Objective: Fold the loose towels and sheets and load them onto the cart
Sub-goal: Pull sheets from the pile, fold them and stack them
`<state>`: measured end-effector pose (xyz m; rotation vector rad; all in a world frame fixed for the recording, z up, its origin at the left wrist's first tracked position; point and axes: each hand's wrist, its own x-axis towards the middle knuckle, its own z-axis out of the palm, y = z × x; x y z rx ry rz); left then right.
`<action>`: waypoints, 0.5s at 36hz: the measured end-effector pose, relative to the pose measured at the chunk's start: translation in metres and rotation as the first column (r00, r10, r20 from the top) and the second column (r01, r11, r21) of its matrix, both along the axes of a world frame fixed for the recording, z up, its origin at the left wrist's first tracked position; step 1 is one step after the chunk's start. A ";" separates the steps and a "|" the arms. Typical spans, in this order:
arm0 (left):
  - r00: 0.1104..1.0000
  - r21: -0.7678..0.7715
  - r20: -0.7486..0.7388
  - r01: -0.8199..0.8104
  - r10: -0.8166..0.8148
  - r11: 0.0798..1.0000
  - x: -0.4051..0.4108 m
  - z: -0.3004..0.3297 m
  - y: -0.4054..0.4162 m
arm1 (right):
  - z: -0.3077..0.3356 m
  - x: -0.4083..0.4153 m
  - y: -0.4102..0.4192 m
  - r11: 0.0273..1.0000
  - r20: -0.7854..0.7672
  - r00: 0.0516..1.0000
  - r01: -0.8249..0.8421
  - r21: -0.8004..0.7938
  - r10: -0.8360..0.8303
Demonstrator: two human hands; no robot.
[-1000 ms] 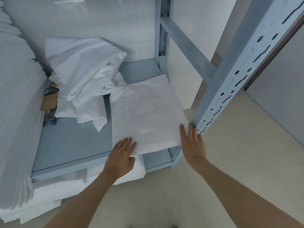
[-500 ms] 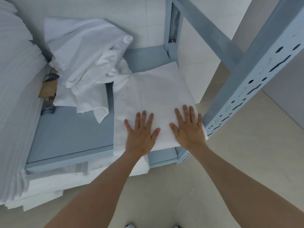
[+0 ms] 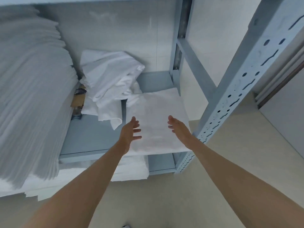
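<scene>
A flat folded white sheet (image 3: 158, 119) lies at the right end of the blue-grey shelf (image 3: 92, 137), its front edge overhanging slightly. My left hand (image 3: 130, 131) hovers over its left side, palm turned inward, fingers straight and spread. On the sheet's right side my right hand (image 3: 179, 129) is raised edge-on, fingers relaxed. Neither hand holds anything. Behind and to the left, a crumpled heap of loose white linen (image 3: 110, 83) rests on the same shelf and spills over the folded sheet's back corner.
A tall stack of folded white towels (image 3: 31, 96) fills the left side. More folded linen (image 3: 131, 168) lies on the lower shelf. A perforated steel upright (image 3: 233, 99) stands right of the sheet, and a small brown box (image 3: 78, 101) sits between towel stack and heap. Beige floor below.
Both hands were pressing flat on the folded sheet half a second ago; they have lifted off and turned palms inward. The camera has tilted up and back.
</scene>
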<state>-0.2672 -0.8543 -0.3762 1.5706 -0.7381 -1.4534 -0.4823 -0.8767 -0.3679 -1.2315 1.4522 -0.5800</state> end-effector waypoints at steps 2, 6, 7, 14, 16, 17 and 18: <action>0.995 -0.005 -0.062 -0.083 0.082 0.997 0.008 0.024 0.012 | 0.023 0.008 0.006 0.997 0.166 0.985 0.035 0.071 -0.046; 0.992 -0.024 -0.024 -0.123 0.122 0.992 0.029 0.072 0.033 | 0.066 0.029 0.015 0.996 0.240 0.970 -0.044 0.080 0.024; 0.991 -0.036 -0.014 -0.130 0.130 0.991 0.034 0.084 0.037 | 0.077 0.034 0.016 0.996 0.243 0.969 -0.063 0.071 0.044; 0.972 -0.130 0.101 -0.196 0.210 0.972 0.073 0.143 0.057 | 0.136 0.075 0.016 0.985 0.173 0.970 -0.164 -0.053 0.171; 0.963 -0.143 0.125 -0.219 0.237 0.965 0.084 0.149 0.061 | 0.144 0.085 0.015 0.977 0.151 0.966 -0.199 -0.078 0.209; 0.959 -0.145 0.134 -0.230 0.250 0.962 0.088 0.151 0.064 | 0.145 0.089 0.014 0.973 0.141 0.964 -0.216 -0.083 0.226; 0.955 -0.144 0.144 -0.239 0.259 0.960 0.093 0.151 0.067 | 0.146 0.092 0.014 0.969 0.129 0.961 -0.233 -0.086 0.243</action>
